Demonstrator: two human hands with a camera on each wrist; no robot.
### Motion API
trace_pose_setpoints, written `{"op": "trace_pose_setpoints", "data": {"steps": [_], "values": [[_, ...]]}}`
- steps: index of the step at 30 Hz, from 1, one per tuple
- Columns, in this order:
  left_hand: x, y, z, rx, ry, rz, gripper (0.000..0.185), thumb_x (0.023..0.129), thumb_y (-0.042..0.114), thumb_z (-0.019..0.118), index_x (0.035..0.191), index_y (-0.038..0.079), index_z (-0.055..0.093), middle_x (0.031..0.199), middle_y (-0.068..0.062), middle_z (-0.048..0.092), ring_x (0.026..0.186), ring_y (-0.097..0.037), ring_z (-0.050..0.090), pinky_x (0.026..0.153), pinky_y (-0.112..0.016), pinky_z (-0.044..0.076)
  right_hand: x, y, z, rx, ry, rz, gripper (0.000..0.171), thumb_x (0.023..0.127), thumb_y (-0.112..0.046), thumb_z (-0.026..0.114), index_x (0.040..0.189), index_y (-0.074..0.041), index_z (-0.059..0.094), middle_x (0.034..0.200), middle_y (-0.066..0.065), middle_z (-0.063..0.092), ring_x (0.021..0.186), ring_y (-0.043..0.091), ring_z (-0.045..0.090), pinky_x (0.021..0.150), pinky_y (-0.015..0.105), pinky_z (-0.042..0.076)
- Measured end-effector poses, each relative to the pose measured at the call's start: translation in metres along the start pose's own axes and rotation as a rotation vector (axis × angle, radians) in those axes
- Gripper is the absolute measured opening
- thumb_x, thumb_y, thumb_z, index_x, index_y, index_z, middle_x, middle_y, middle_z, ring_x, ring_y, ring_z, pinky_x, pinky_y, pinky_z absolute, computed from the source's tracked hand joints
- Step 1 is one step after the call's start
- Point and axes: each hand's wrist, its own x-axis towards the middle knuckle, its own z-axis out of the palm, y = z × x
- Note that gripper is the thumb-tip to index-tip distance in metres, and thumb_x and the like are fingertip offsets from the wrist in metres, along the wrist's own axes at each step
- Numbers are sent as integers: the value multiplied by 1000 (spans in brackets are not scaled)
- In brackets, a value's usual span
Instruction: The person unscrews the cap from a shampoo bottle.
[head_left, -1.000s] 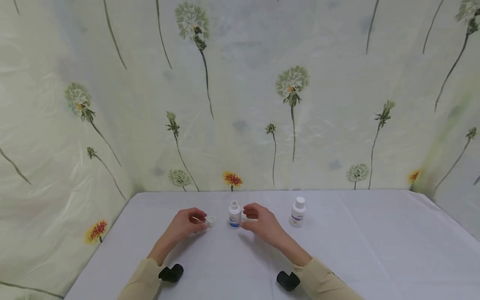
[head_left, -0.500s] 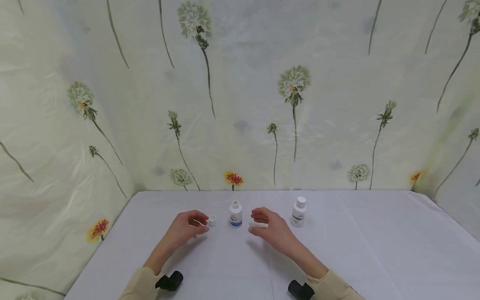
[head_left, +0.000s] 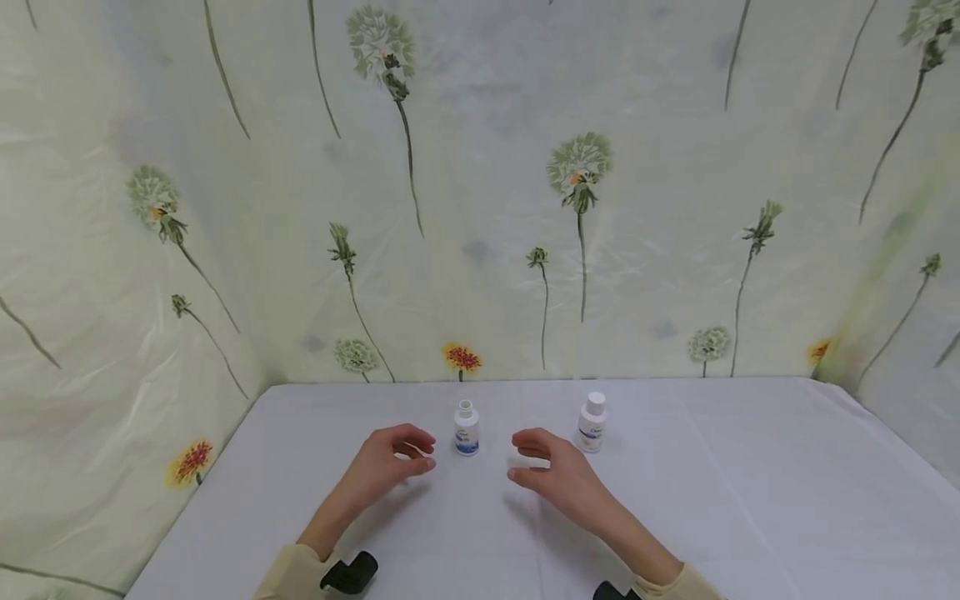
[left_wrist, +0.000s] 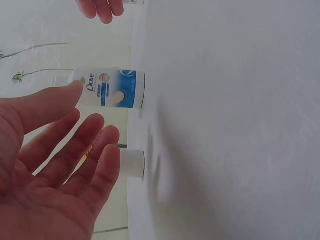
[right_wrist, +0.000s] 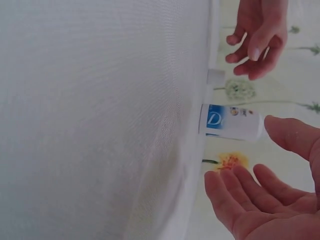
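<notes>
A small white Dove bottle (head_left: 467, 433) with a blue-patterned label stands upright and uncapped on the white table, between the two hands. My left hand (head_left: 386, 467) hovers left of it, fingers loosely bent, holding nothing. Its white cap (left_wrist: 133, 163) sits on the table beyond that hand, which hides it in the head view; the right wrist view also shows the cap (right_wrist: 216, 77). To the bottle's right, my right hand (head_left: 558, 475) is raised with thumb and fingers apart and nothing in them. Neither hand touches the bottle.
A second white bottle (head_left: 592, 425), with its cap on, stands upright behind and right of the right hand. Dandelion-printed curtain (head_left: 495, 208) rises behind the white-covered table (head_left: 750, 492). Black wrist devices (head_left: 350, 573) are on the forearms.
My right hand has drawn away from the uncapped bottle to the right and nearer the body. My left hand has shifted right, now covering the cap in the head view.
</notes>
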Motion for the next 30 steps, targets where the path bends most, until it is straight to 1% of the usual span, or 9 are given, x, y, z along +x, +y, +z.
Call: {"op": "trace_pose_setpoints", "data": {"steps": [3, 7, 14, 19, 22, 25, 30], "values": [[0, 4, 4, -2, -14, 2, 25, 86, 12, 76, 109, 4, 69, 102, -9, 68, 89, -21, 62, 65, -33, 53, -5, 0, -3, -3, 5, 3, 43, 86, -11, 75, 125, -2, 60, 126, 12, 62, 120, 30, 56, 92, 40, 52], [2, 7, 9, -3, -33, 25, 25, 86, 12, 76, 108, 4, 69, 102, -9, 68, 90, -21, 62, 65, -33, 53, -11, 1, -6, 3, 20, -11, 43, 85, -12, 76, 124, -2, 60, 124, 11, 62, 119, 30, 57, 92, 39, 52], [5, 11, 16, 4, -39, 57, 23, 86, 12, 75, 107, 4, 69, 102, -8, 69, 89, -20, 62, 64, -32, 53, -20, 3, -11, 19, 47, 7, 44, 85, -12, 76, 125, -5, 61, 125, 9, 62, 119, 27, 58, 90, 37, 52], [9, 16, 23, -1, -58, 101, 20, 87, 10, 75, 105, 5, 69, 101, -7, 69, 88, -21, 63, 65, -30, 53, -25, 4, -17, 23, 66, 18, 45, 85, -11, 77, 127, -5, 60, 125, 9, 63, 119, 27, 58, 90, 37, 52], [11, 19, 29, -4, -74, 135, 21, 86, 9, 75, 106, 4, 69, 102, -9, 69, 88, -22, 64, 66, -28, 53, -28, 7, -22, 24, 71, 15, 46, 85, -12, 77, 127, -4, 60, 126, 9, 62, 119, 28, 58, 89, 36, 53], [13, 22, 34, -8, -94, 153, 23, 86, 10, 75, 107, 3, 69, 104, -11, 69, 90, -22, 64, 67, -28, 53, -32, 10, -27, 35, 72, 14, 47, 86, -13, 76, 128, -4, 59, 127, 11, 62, 120, 29, 57, 89, 35, 53], [15, 26, 44, -5, -126, 142, 25, 87, 13, 75, 109, 3, 68, 107, -13, 68, 92, -19, 64, 68, -29, 53, -36, 15, -34, 37, 77, 25, 47, 87, -15, 75, 129, -4, 59, 128, 12, 61, 121, 29, 57, 90, 35, 52]]}}
